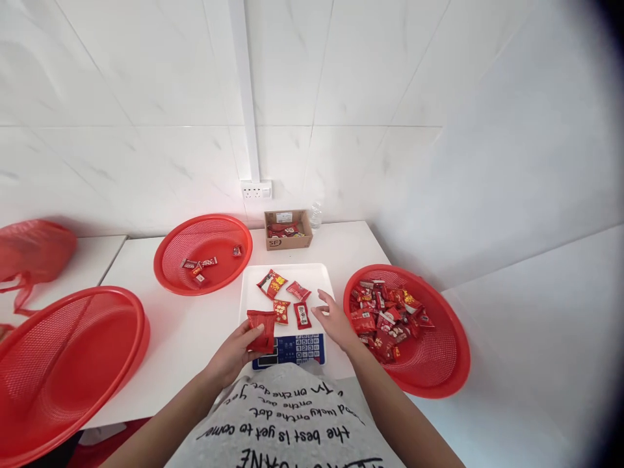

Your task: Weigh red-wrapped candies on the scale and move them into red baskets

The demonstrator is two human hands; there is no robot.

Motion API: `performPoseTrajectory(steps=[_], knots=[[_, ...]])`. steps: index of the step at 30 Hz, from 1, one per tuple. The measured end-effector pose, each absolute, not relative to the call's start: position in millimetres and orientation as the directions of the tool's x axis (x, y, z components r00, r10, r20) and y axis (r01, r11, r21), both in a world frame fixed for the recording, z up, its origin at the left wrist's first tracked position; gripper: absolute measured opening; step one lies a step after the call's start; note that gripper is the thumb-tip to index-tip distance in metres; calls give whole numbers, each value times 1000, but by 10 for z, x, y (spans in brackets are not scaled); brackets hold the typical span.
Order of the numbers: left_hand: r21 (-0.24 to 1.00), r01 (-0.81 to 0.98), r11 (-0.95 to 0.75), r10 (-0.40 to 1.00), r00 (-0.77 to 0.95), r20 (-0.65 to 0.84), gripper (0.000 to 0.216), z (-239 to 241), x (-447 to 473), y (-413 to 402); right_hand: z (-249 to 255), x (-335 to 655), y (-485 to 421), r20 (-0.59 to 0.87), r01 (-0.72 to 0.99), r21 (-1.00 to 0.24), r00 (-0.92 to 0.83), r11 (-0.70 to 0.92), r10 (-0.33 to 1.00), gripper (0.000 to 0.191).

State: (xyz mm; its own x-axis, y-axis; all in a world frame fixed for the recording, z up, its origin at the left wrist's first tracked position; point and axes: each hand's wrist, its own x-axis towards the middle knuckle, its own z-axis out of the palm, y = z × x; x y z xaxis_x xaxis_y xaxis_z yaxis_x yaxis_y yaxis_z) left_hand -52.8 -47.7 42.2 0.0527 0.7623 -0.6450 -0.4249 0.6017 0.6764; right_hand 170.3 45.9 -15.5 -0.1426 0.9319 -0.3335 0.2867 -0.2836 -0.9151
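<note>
A red snack packet point(261, 333) is held in my left hand point(238, 348), thumb on top, over the near left corner of the scale's white tray point(319, 274). My right hand point(334, 320) is above the tray's right edge, fingers apart and nothing in them. Closest to those fingertips lies a small red packet with a white label point(302, 315). A gold-printed red packet point(281, 311), a slim red packet point(298, 290) and a larger red packet point(272, 284) also lie on the tray. The scale's blue keypad point(305, 350) shows partly below it.
On the right, a red mesh basket point(455, 364) holds many red packets. Another red basket point(168, 237) at back left holds several. A third basket point(131, 312) stands near left. Behind the scale are a cardboard box point(287, 242) and a clear plastic bottle point(316, 213).
</note>
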Motion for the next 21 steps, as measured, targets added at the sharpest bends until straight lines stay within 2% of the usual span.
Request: performPoseTrajectory(steps=[3,6,9,13,16,19,21], knots=[[722,-369,585,797,96,-596,34,356,-497,-471,-74,1636,259,-413,157,-911,-366,-383,834,56],[799,-275,534,845,132,-519,34,287,-392,-410,34,1542,59,-429,-63,-812,-609,-580,667,56],[863,-152,482,869,202,-451,35,290,-217,-340,86,1475,-60,-397,-224,-715,-650,-662,648,49],[931,54,361,884,297,-361,44,311,-11,-270,32,1622,-82,-470,-318,-674,-512,-666,719,40],[937,335,98,936,288,-201,52,227,6,-161,-62,1971,-41,-520,-355,-702,-337,-618,785,37],[780,606,-155,956,290,-35,56,57,-109,52,-173,2445,4,-530,-453,-752,-14,-478,848,38],[668,718,-198,959,284,-22,62,-75,-222,223,-235,2740,10,-501,-476,-802,205,-361,841,41]])
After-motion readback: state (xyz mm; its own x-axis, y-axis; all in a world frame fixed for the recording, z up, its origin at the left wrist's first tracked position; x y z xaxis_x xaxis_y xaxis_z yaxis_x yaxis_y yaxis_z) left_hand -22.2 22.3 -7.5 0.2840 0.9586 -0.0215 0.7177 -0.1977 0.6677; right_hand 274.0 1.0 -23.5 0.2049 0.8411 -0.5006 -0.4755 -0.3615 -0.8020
